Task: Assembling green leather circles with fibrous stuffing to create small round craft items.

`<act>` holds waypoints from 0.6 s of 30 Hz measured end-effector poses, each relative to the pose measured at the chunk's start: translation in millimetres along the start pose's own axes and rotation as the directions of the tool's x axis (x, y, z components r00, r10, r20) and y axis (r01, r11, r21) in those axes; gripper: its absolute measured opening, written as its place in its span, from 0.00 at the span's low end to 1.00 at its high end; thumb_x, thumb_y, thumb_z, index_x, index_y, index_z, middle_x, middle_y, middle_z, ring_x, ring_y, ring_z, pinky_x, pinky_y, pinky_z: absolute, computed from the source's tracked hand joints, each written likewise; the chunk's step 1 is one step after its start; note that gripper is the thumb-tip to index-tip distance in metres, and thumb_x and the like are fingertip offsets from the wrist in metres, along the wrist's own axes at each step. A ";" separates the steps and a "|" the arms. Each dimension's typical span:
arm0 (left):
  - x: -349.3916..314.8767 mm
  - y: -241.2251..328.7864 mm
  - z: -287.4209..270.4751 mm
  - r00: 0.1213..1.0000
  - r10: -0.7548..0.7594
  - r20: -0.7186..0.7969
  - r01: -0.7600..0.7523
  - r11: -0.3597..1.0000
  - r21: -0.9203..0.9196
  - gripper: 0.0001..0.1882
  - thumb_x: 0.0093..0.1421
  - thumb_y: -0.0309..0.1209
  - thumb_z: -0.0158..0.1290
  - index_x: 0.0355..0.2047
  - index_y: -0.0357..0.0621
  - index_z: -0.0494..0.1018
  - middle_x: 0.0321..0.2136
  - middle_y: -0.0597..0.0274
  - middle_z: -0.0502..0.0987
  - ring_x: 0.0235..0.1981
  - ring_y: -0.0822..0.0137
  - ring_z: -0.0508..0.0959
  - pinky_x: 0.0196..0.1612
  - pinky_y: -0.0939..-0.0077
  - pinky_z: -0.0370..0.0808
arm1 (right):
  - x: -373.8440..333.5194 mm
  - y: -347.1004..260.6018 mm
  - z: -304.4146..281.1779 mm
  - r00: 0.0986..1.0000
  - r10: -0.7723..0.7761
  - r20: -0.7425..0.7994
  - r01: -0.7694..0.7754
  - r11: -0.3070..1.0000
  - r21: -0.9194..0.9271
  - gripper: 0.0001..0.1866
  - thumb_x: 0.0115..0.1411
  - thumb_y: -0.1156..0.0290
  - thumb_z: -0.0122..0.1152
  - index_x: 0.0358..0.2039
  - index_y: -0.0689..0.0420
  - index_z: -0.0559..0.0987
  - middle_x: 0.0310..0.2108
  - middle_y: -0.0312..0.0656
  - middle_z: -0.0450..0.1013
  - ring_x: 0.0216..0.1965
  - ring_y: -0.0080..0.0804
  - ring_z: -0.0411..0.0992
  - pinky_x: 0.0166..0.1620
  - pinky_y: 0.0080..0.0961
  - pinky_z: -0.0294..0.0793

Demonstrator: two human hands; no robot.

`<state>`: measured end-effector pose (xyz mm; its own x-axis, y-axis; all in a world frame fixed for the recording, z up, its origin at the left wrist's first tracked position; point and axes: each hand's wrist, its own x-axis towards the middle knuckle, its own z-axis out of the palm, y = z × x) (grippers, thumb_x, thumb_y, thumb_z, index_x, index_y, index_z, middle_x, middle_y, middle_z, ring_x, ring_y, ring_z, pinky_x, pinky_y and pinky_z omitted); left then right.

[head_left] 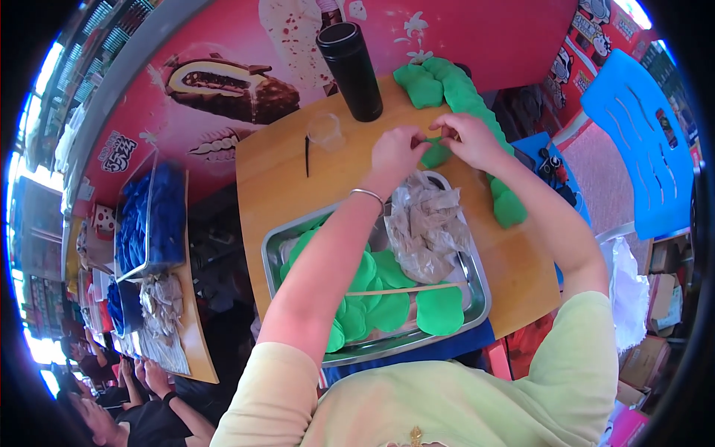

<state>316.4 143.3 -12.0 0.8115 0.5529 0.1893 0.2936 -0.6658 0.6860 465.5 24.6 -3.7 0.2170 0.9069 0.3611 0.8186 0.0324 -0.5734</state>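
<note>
My left hand (pixel 396 151) and my right hand (pixel 469 138) meet over the wooden table (pixel 275 179), both pinching one small piece of green dough (pixel 435 155). A silver bracelet circles my left wrist. Just beyond the hands a long thick roll of green dough (pixel 462 93) curves along the table's right side. Under my left forearm stands a metal tray (pixel 477 287) holding several flat green dough discs (pixel 439 309), a thin wooden stick and a crumpled clear plastic bag (pixel 428 223).
A tall black flask (pixel 351 71) stands at the table's far edge beside a clear plastic cup (pixel 325 130) and a thin dark stick (pixel 306 155). A blue plastic chair (pixel 644 141) is on the right. A blue tray (pixel 153 216) sits on another table at left, with people's hands nearby.
</note>
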 end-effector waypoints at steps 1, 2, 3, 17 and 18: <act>1.6 -1.4 1.0 1.000 0.000 -0.004 0.000 1.000 0.000 0.07 0.50 0.32 0.59 0.28 0.44 0.79 0.26 0.56 0.78 0.30 0.56 0.78 0.33 0.63 0.75 | -0.7 3.6 2.8 0.998 -0.061 0.033 0.062 0.996 -0.057 0.16 0.48 0.78 0.64 0.38 0.58 0.74 0.26 0.40 0.71 0.29 0.35 0.72 0.32 0.31 0.70; 4.2 -2.2 3.0 0.997 0.069 -0.047 -0.070 0.997 -0.013 0.07 0.50 0.31 0.59 0.28 0.43 0.78 0.25 0.55 0.77 0.29 0.56 0.78 0.33 0.63 0.75 | 1.4 8.0 5.5 0.997 -0.064 0.034 0.066 0.996 -0.058 0.16 0.48 0.78 0.64 0.38 0.58 0.74 0.26 0.40 0.71 0.29 0.35 0.72 0.32 0.31 0.70; 7.6 -3.2 4.6 0.987 0.137 -0.090 -0.139 0.990 -0.023 0.07 0.50 0.31 0.58 0.29 0.43 0.78 0.24 0.54 0.77 0.27 0.55 0.79 0.32 0.63 0.75 | 5.3 13.2 7.6 0.994 -0.112 0.008 0.112 0.988 -0.105 0.14 0.48 0.75 0.64 0.38 0.57 0.76 0.27 0.42 0.73 0.30 0.38 0.73 0.34 0.33 0.71; 83.4 -39.3 49.6 0.975 -0.081 -0.208 0.048 0.986 -0.157 0.31 0.45 0.37 0.65 0.45 0.33 0.67 0.32 0.48 0.78 0.34 0.53 0.79 0.38 0.63 0.75 | 94.1 80.8 -13.8 0.953 0.300 0.049 -0.276 0.922 -0.271 0.09 0.53 0.62 0.61 0.33 0.51 0.80 0.30 0.42 0.76 0.36 0.40 0.75 0.38 0.35 0.73; 84.2 -37.3 55.8 0.973 -0.132 -0.187 0.097 0.978 -0.184 0.30 0.44 0.38 0.65 0.43 0.32 0.68 0.32 0.48 0.78 0.35 0.53 0.79 0.39 0.63 0.75 | 91.7 88.9 -13.8 0.950 0.309 0.044 -0.287 0.918 -0.273 0.09 0.53 0.62 0.61 0.33 0.51 0.80 0.30 0.42 0.76 0.36 0.40 0.75 0.38 0.35 0.73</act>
<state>402.0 186.7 -60.8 0.6568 0.7198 0.2248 0.2733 -0.5051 0.8187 565.5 104.9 -11.5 0.4362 0.8899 0.1335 0.8349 -0.3449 -0.4289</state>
